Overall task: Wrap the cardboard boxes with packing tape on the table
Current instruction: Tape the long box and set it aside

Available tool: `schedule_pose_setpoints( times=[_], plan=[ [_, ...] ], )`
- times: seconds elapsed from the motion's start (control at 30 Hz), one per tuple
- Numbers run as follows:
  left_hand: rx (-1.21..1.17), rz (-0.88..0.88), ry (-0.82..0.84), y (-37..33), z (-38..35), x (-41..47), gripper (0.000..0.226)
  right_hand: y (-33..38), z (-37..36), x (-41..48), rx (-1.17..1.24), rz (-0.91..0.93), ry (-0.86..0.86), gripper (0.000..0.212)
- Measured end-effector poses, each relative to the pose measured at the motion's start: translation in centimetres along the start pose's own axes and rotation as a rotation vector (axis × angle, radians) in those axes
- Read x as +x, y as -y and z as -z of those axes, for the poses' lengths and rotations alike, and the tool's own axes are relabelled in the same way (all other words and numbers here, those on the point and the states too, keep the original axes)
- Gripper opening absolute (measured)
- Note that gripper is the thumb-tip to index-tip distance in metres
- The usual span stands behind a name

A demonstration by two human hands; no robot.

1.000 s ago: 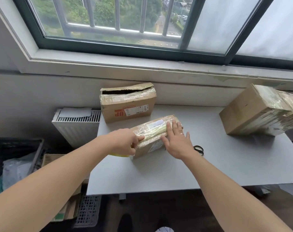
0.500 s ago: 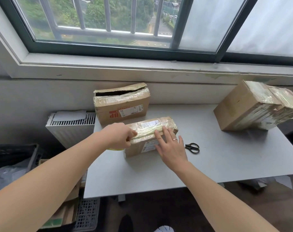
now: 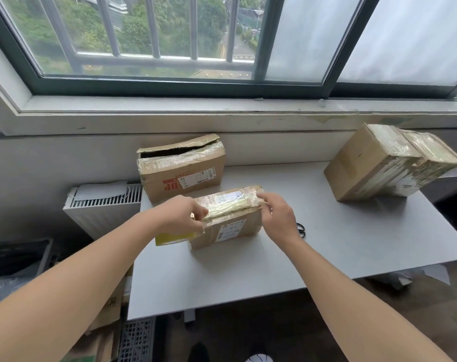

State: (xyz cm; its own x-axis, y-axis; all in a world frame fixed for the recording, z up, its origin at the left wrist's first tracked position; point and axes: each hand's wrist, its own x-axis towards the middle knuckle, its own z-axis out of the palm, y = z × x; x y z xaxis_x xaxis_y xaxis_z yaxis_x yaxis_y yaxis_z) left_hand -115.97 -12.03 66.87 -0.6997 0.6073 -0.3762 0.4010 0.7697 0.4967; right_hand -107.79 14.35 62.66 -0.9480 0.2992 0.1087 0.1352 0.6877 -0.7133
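Note:
A small cardboard box (image 3: 230, 231) with a white label lies in the middle of the grey table (image 3: 274, 270). A shiny strip of tape runs along its top. My left hand (image 3: 179, 218) is closed at the box's left end, pinching the tape there and holding a yellow tape roll (image 3: 173, 238) that shows below the fingers. My right hand (image 3: 277, 218) curls over the box's top right end and grips it.
An open-topped box (image 3: 181, 176) stands at the back left against the wall. A large taped box (image 3: 374, 163) sits tilted at the back right. Black scissors (image 3: 301, 229) peek out behind my right wrist. A white radiator (image 3: 104, 205) is left of the table.
My right hand left the box's front face and moved to its right end, fingers now curled over the top edge. The box has turned slightly. My left hand stays at the left end.

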Motion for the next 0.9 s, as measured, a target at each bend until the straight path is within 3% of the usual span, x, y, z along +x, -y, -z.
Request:
schedule_pose_setpoints(
  times=[0.1, 0.3, 0.37, 0.47, 0.67, 0.83, 0.9],
  plan=[
    [-0.050, -0.001, -0.037, -0.4, 1.0, -0.3, 0.016, 0.8, 1.6, 0.7, 0.039, -0.091, -0.139, 0.037],
    [-0.104, -0.025, -0.073, -1.7, 2.4, -0.6, 0.016, 0.2, 1.2, 0.7, -0.021, 0.011, -0.105, 0.035],
    [-0.098, -0.025, -0.067, -1.9, 2.5, -0.8, 0.014, 0.2, 0.5, 0.6, -0.175, 0.161, -0.093, 0.038],
    [-0.107, -0.025, -0.046, -1.7, 2.4, -0.9, 0.014, -0.6, -1.4, -0.6, -0.534, 0.345, 0.063, 0.043],
    [-0.082, 0.017, -0.024, -1.2, 1.6, -0.6, 0.013, 0.6, -1.8, -1.0, -0.682, 0.197, 0.207, 0.036],
    [-0.023, 0.028, 0.017, -0.9, -0.1, -0.7, 0.012, 1.0, -1.3, -0.5, -0.648, 0.118, 0.355, 0.063],
    [-0.029, 0.025, 0.055, -1.1, 0.1, -0.8, 0.009, 1.7, -0.9, 0.4, -0.596, 0.053, 0.408, 0.064]
  ],
)
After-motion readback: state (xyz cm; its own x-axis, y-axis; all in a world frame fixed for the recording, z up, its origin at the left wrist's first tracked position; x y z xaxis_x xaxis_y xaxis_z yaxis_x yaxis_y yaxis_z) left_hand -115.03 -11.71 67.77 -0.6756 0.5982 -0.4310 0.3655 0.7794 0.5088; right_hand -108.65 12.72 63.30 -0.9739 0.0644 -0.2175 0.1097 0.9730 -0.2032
